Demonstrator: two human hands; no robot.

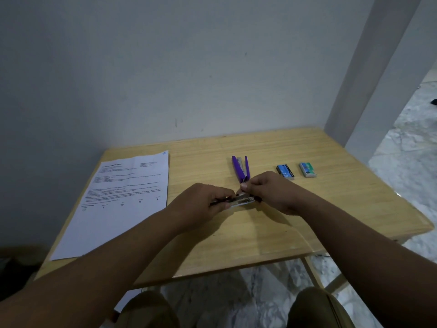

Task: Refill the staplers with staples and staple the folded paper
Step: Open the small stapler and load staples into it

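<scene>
A dark stapler with a bare metal magazine lies across the middle of the wooden table. My left hand grips its left end. My right hand holds its right end, thumb and forefinger pinched over the magazine; whether staples are between them I cannot tell. A purple stapler lies swung open just behind my right hand. A printed sheet of paper lies flat at the table's left. A blue staple box and a green staple box sit at the right.
The table stands against a grey wall, with a pillar at its back right corner. Marble floor shows to the right and below the front edge. My knees are under the table's near edge.
</scene>
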